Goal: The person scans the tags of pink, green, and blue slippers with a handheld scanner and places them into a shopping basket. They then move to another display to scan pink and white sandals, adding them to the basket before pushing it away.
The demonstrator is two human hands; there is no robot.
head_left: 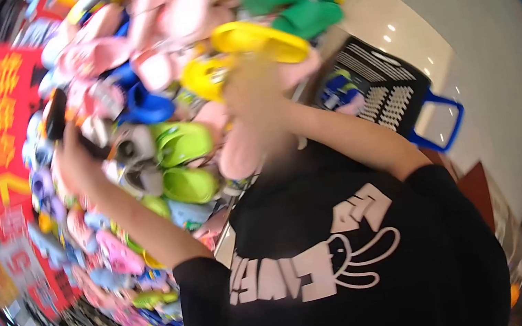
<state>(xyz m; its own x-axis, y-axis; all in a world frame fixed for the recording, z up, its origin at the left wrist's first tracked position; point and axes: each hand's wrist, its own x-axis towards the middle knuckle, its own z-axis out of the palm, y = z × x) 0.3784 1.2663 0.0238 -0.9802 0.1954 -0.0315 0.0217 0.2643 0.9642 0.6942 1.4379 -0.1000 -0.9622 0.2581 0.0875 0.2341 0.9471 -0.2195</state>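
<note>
My left hand (67, 147) reaches out over the left part of a heap of foam clogs. It is closed on a black shoe (56, 115), whose dark shape shows on both sides of the hand. Blur smears my right hand (256, 97), which is at the yellow clogs (260, 41); its fingers cannot be made out, nor whether it grips one. Between my hands lie lime green clogs (182, 142), a grey clog (134, 145) and a blue clog (149, 104). A pink clog (238, 153) sits just below my right hand.
Green clogs (308, 15) and pink clogs (185, 12) pile up at the far side. A black shopping basket (393, 80) with a blue handle (456, 121) holds blue items on the right. Red sale signs (6, 124) hang along the left. Pale glossy floor (485, 46) runs along the right.
</note>
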